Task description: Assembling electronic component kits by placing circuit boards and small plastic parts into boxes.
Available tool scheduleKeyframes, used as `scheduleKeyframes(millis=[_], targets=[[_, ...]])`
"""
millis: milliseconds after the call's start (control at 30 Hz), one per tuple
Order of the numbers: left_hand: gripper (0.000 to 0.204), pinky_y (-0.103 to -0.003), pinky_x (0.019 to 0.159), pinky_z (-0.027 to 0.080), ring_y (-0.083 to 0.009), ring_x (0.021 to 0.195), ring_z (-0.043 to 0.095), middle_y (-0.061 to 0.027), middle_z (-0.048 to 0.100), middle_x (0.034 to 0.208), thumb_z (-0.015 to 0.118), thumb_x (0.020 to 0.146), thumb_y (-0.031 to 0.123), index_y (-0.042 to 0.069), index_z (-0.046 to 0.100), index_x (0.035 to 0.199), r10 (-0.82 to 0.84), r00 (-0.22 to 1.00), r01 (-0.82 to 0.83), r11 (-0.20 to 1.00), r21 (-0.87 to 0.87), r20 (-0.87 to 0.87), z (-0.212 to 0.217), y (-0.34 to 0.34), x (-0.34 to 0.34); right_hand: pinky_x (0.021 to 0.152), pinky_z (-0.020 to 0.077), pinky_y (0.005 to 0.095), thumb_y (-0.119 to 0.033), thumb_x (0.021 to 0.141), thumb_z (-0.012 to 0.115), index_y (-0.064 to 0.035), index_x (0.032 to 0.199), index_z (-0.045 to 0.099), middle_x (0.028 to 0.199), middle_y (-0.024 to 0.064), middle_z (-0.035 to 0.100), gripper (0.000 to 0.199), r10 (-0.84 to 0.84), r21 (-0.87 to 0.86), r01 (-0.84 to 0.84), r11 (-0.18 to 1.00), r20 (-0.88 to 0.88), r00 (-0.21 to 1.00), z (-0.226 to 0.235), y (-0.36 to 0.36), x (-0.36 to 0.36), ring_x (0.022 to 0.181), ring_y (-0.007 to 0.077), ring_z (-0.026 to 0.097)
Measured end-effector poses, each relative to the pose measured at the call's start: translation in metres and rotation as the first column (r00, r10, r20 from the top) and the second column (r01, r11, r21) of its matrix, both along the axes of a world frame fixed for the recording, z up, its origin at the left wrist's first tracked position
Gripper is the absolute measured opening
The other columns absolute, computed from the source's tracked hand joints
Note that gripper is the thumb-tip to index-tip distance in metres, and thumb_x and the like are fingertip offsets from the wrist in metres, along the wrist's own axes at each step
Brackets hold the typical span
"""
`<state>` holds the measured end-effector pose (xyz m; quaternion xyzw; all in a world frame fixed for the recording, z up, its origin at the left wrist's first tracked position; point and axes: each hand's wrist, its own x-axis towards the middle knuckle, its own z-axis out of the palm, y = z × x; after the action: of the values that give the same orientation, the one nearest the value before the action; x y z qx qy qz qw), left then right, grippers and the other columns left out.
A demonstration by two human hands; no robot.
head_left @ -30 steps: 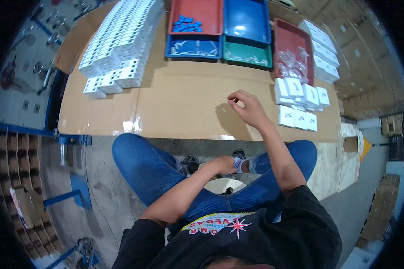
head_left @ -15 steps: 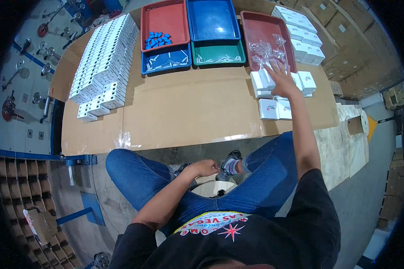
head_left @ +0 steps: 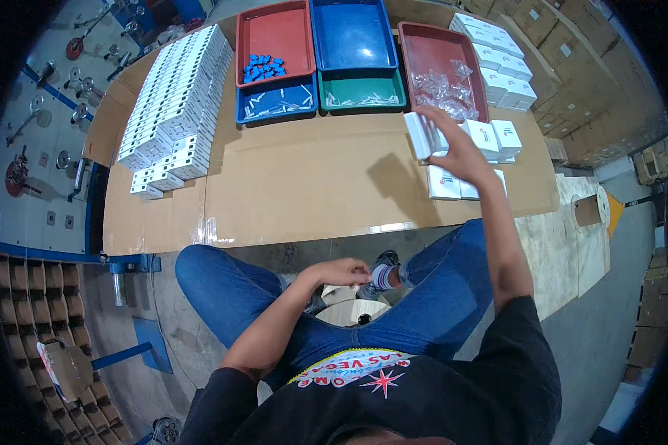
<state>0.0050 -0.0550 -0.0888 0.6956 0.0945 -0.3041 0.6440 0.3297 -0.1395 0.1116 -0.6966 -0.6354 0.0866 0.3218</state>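
Observation:
At the right of the table, my right hand (head_left: 456,148) grips a small white box (head_left: 417,136), thumb on the near side and fingers over the far side. It looks like more than one box pressed together, but my fingers partly cover them. The box is tilted and raised, casting a shadow on the cardboard. White boxes (head_left: 482,138) stand just right of the hand, and a nearer row of white boxes (head_left: 443,182) lies partly under my wrist. My left hand (head_left: 341,272) hovers over my lap, fingers loosely extended, with nothing visible in it.
A tall stack of white boxes (head_left: 174,96) stands at the table's left. Along the back are a red tray (head_left: 274,33) with blue pieces, blue (head_left: 352,33) and green trays (head_left: 364,104), and a red-brown tray (head_left: 434,44) with clear plastic bags. More white boxes (head_left: 508,74) sit far right.
My right hand has closed on a white box and lifted it, tilting it, with the hand now lower and nearer. My left hand has shifted slightly right, its fingers loosening.

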Motion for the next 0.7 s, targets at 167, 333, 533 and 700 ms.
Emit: scheduleKeyframes(millis=[167, 333, 533, 700], targets=[[0.1, -0.037, 0.109, 0.043, -0.0214, 0.128, 0.053, -0.0111, 0.051, 0.145, 0.088, 0.08, 0.031, 0.009, 0.027, 0.158, 0.64, 0.662, -0.539, 0.768, -0.346, 0.39, 0.083, 0.002, 0.01, 0.122, 0.031, 0.0465, 0.004, 0.065, 0.082, -0.0138, 0.143, 0.05, 0.154, 0.0138, 0.046, 0.086, 0.153, 0.171, -0.137, 0.976, -0.081, 0.985, -0.004, -0.014, -0.094, 0.148, 0.0361, 0.037], [0.118, -0.041, 0.118, 0.035, -0.0259, 0.145, 0.039, -0.016, 0.038, 0.157, 0.092, 0.074, 0.028, 0.007, 0.016, 0.161, 0.676, 0.327, -0.669, 0.659, -0.344, 0.661, 0.128, 0.005, 0.002, 0.12, 0.0323, 0.0539, -0.001, 0.064, 0.083, -0.0183, 0.141, 0.051, 0.157, 0.0148, 0.041, 0.085, 0.248, 0.216, -0.238, 0.947, -0.023, 0.968, -0.029, -0.015, -0.156, 0.147, 0.0388, 0.037], [0.122, -0.044, 0.119, 0.034, -0.0305, 0.145, 0.041, -0.0189, 0.034, 0.158, 0.096, 0.067, 0.018, 0.007, 0.017, 0.16, 0.691, 0.3, -0.706, 0.624, -0.335, 0.658, 0.112, 0.011, -0.011, 0.119, 0.0331, 0.0549, -0.009, 0.07, 0.082, -0.0189, 0.146, 0.048, 0.16, 0.0171, 0.036, 0.084, 0.241, 0.242, -0.223, 0.944, -0.045, 0.969, -0.044, -0.01, -0.183, 0.147, 0.0415, 0.036], [0.104, -0.051, 0.119, 0.035, -0.0376, 0.149, 0.033, -0.0209, 0.036, 0.156, 0.094, 0.068, 0.016, 0.015, 0.029, 0.149, 0.398, 0.031, -0.813, 0.543, -0.208, 0.917, 0.107, 0.026, -0.007, 0.113, 0.0418, 0.0429, -0.004, 0.093, 0.065, -0.0051, 0.142, 0.048, 0.151, 0.0184, 0.047, 0.052, 0.049, 0.026, -0.043, 0.999, -0.6, 0.798, -0.047, -0.009, -0.187, 0.138, 0.0349, 0.05]])
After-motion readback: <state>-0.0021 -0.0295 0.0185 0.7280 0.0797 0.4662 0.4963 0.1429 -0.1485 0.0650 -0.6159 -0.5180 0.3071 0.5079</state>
